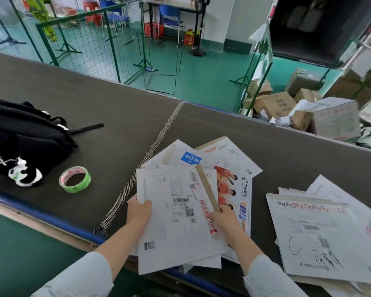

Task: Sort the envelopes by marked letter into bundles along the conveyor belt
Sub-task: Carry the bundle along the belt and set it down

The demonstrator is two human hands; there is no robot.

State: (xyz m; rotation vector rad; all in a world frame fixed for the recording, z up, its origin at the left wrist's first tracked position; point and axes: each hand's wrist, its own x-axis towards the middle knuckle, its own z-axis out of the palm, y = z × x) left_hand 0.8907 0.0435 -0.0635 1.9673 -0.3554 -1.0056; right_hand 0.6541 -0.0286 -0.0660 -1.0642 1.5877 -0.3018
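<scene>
A fanned stack of white envelopes (171,221) lies on the dark conveyor belt (116,103) near its front edge. My left hand (138,211) grips the left edge of the top envelope, thumb on top. My right hand (223,217) pinches the stack's right side beside a brown flap strip. Under the top envelope show one with a blue label (191,161) and one printed with orange-clad figures (234,189). To the right lies a second bundle (321,236); its top envelope bears a handwritten C.
A black backpack (24,136) with a panda charm (25,175) sits on the belt's left. A green tape roll (75,179) lies beside it. A metal belt seam (146,163) runs diagonally. Cardboard boxes (304,110) pile beyond the far edge. Green wire fencing (77,39) stands behind.
</scene>
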